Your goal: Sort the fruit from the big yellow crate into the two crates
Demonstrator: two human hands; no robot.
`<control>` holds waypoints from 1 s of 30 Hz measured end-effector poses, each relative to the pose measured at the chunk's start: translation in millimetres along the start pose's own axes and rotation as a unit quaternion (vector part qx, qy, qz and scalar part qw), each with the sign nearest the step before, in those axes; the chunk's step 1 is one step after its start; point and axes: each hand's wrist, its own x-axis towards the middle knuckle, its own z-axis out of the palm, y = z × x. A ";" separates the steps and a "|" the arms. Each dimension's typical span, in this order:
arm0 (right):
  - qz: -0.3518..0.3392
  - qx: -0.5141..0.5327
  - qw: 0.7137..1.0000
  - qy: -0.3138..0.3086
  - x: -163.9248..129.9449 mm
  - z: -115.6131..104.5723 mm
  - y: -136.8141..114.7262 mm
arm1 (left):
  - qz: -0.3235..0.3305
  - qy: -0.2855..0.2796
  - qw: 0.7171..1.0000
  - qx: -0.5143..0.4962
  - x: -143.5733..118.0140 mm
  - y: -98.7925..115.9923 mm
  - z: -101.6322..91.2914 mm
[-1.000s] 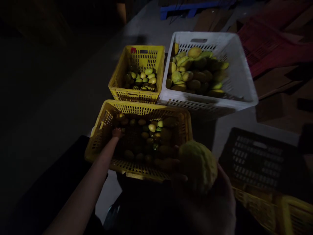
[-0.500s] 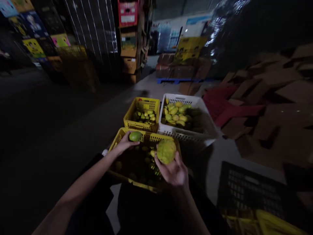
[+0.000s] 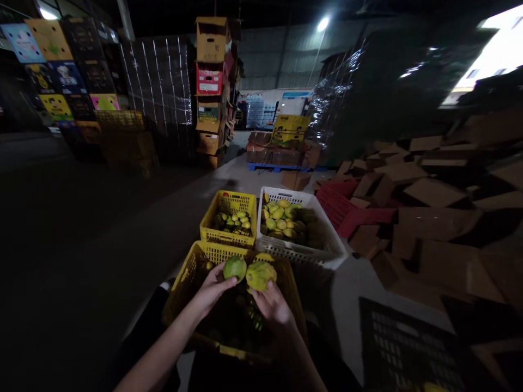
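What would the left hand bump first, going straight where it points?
Probably the yellowish fruit in the right hand; the green fruit in the left hand would touch it, though depth is unclear.

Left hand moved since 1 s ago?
Yes. Against the near yellow crate, the left hand has come up from inside it and shifted right, now holding a green fruit.

Hardly any room between green fruit [image 3: 234,268] and yellow fruit [image 3: 260,275], plenty leftward over floor [image 3: 131,245]
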 end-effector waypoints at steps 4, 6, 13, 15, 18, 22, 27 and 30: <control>-0.008 -0.032 0.999 -0.037 -8.7 9.4 -3.5 | 0.005 0.009 1.000 -0.012 0.8 -0.6 -0.4; -0.003 -0.035 0.999 -0.022 -9.3 8.0 -2.3 | -0.009 0.013 1.000 -0.018 0.7 -1.8 -0.6; 0.071 -0.055 0.995 -0.041 -4.2 -4.4 0.9 | -0.031 0.013 0.999 -0.005 -2.2 -1.7 -2.3; 0.068 -0.084 0.993 -0.046 -7.7 -0.5 -0.2 | -0.031 -0.023 0.999 0.013 -2.3 -1.1 -3.3; 0.046 -0.143 0.988 -0.027 -12.9 7.5 -2.2 | -0.025 -0.025 0.999 0.023 -1.5 0.0 -6.4; 0.043 -0.208 0.977 -0.022 -16.0 14.0 -6.5 | -0.037 -0.015 0.999 0.000 -1.2 2.0 -15.0; 0.081 -0.183 0.979 -0.032 -17.8 22.9 -10.6 | -0.079 -0.011 0.996 -0.037 -4.0 4.3 -21.6; 0.077 -0.175 0.981 -0.042 -18.0 30.7 -11.5 | -0.088 -0.004 0.994 -0.065 -4.9 4.7 -17.8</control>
